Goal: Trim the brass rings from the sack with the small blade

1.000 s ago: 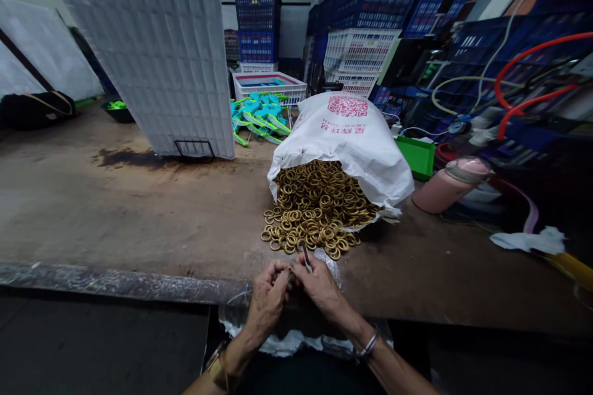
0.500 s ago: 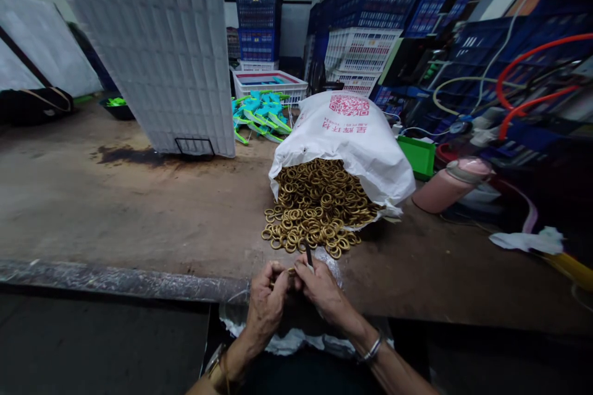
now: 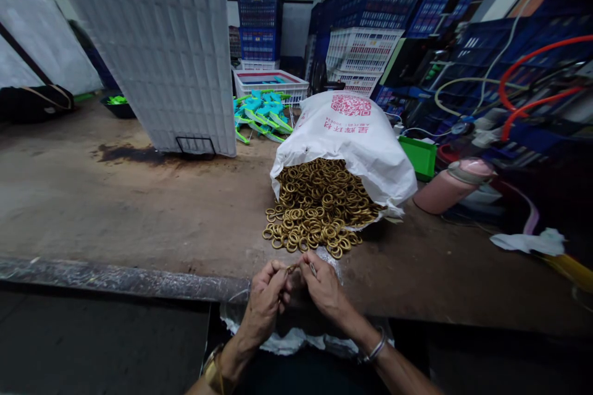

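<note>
My left hand (image 3: 267,295) and my right hand (image 3: 325,289) meet at the near edge of the workbench (image 3: 115,210), fingers pinched together. Between the fingertips sits a small brass ring (image 3: 291,269), held by the left hand. A thin dark tool (image 3: 312,268) is pinched in my right hand and barely shows. Just beyond my hands lies a heap of brass rings (image 3: 315,210) spilling from a white sack (image 3: 352,136) lying on its side. A clear plastic bag (image 3: 287,339) hangs below my hands at the table edge.
A tall white gridded panel (image 3: 162,49) stands at the back left. Turquoise and green plastic parts (image 3: 262,114) lie behind the sack, with stacked blue and white crates (image 3: 361,31) beyond. A green box (image 3: 419,157), a pink bottle (image 3: 451,185) and hoses crowd the right.
The dark tool in my right hand has tipped down and now shows far less above the fingers. Both hands stay pinched together at the table edge.
</note>
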`<state>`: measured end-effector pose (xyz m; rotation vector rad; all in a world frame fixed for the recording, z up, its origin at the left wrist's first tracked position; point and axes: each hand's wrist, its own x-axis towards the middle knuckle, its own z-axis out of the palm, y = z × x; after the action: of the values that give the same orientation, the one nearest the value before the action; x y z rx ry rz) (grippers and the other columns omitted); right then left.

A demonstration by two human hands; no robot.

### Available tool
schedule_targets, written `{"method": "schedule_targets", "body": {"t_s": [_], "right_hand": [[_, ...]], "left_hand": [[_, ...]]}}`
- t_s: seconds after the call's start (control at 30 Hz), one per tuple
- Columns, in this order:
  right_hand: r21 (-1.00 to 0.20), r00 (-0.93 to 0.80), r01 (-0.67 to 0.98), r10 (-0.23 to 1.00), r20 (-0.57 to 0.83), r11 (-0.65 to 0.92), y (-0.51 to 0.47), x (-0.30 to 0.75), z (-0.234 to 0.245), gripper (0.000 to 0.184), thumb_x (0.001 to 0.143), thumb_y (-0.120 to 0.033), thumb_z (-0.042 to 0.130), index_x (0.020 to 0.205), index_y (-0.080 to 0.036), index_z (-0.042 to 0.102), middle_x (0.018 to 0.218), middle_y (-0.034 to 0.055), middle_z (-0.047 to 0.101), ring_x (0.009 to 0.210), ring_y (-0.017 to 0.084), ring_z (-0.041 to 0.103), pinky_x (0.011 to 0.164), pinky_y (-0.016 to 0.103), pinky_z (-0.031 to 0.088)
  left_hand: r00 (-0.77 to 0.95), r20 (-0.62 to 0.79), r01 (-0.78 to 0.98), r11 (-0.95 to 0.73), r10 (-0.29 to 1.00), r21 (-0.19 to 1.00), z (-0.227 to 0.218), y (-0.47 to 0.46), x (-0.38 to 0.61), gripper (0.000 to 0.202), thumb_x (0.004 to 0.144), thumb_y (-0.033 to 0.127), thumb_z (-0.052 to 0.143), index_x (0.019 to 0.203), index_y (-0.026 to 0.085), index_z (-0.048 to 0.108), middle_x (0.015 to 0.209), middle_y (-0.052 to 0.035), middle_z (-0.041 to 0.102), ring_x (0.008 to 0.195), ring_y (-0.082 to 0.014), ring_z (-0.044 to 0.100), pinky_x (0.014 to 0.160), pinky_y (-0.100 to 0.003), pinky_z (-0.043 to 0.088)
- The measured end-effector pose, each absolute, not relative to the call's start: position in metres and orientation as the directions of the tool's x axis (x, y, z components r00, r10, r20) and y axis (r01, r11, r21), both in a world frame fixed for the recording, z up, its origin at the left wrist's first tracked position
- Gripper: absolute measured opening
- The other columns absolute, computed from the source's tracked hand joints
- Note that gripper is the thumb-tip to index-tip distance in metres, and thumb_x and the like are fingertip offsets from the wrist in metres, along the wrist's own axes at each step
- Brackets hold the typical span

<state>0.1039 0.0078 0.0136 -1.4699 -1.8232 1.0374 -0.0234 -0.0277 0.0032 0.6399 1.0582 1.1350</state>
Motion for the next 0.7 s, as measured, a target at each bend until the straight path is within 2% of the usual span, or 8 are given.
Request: {"method": "schedule_targets", "body": {"t_s": [0.1,0.2,0.3,0.43,0.5,0.6,0.7], "right_hand": [[-0.747,-0.327,0.631,0.945,-0.011,0.209,0.004,0.106,0.011,0.014,0.077,-0.016,0.036,0.076,-0.02,0.05,0.066,0.0,0.057,0.06,0.012,0.05,0.056,0.022,0.033],[-0.661,-0.372,0.709,0.927,-0.056,0.245,0.0,0.106,0.008,0.024,0.068,-0.007,0.038,0.083,-0.02,0.051,0.067,-0.0001,0.059,0.061,0.013,0.051,0.056,0.022,0.031],[-0.589,-0.388,0.762,0.918,-0.079,0.271,-0.001,0.105,0.006,0.033,0.064,-0.005,0.038,0.09,-0.02,0.051,0.068,0.0003,0.06,0.062,0.013,0.052,0.057,0.022,0.029],[-0.5,-0.441,0.801,0.889,-0.123,0.328,0.0,0.106,0.005,0.037,0.063,-0.004,0.037,0.094,-0.018,0.051,0.07,0.0013,0.061,0.062,0.013,0.052,0.056,0.023,0.027],[-0.421,-0.427,0.843,0.892,-0.148,0.334,0.003,0.11,0.004,0.036,0.062,-0.004,0.038,0.093,-0.017,0.051,0.069,0.002,0.061,0.061,0.014,0.051,0.055,0.024,0.025],[-0.304,-0.313,0.917,0.938,-0.149,0.257,0.009,0.118,0.002,0.034,0.065,-0.004,0.038,0.094,-0.016,0.051,0.067,0.0031,0.06,0.059,0.014,0.05,0.053,0.025,0.022],[-0.289,-0.235,0.937,0.967,-0.099,0.198,0.015,0.126,0.001,0.034,0.066,-0.003,0.038,0.094,-0.016,0.051,0.071,0.0034,0.061,0.06,0.013,0.051,0.054,0.025,0.023]], "left_hand": [[0.028,-0.323,-0.404,0.306,0.946,0.862,0.005,-0.027,-0.023,0.028,0.073,0.045,0.056,0.074,0.019,0.045,0.056,0.0068,0.049,0.038,-0.003,0.04,0.034,-0.012,0.024],[0.029,-0.317,-0.387,0.303,0.948,0.871,0.008,-0.027,-0.023,0.029,0.073,0.046,0.055,0.077,0.019,0.045,0.056,0.0071,0.048,0.038,-0.0031,0.039,0.034,-0.013,0.024],[0.03,-0.344,-0.362,0.331,0.939,0.871,0.009,-0.027,-0.023,0.032,0.072,0.048,0.056,0.077,0.019,0.043,0.055,0.0072,0.048,0.038,-0.0032,0.039,0.035,-0.013,0.024],[0.007,-0.342,-0.351,0.323,0.94,0.879,0.012,-0.029,-0.022,0.033,0.07,0.048,0.057,0.071,0.018,0.043,0.053,0.007,0.047,0.039,-0.0031,0.04,0.036,-0.013,0.025],[0.001,-0.33,-0.339,0.311,0.944,0.888,0.015,-0.032,-0.023,0.034,0.069,0.047,0.059,0.069,0.018,0.043,0.052,0.007,0.047,0.039,-0.0028,0.039,0.036,-0.012,0.025],[0.061,-0.37,-0.341,0.368,0.927,0.865,0.02,-0.042,-0.026,0.031,0.07,0.045,0.059,0.069,0.018,0.043,0.05,0.0072,0.048,0.037,-0.0025,0.038,0.035,-0.012,0.023],[0.243,-0.474,-0.409,0.532,0.847,0.741,0.016,-0.056,-0.03,0.026,0.072,0.039,0.06,0.069,0.018,0.044,0.047,0.0075,0.047,0.033,-0.002,0.036,0.033,-0.011,0.02]]}}
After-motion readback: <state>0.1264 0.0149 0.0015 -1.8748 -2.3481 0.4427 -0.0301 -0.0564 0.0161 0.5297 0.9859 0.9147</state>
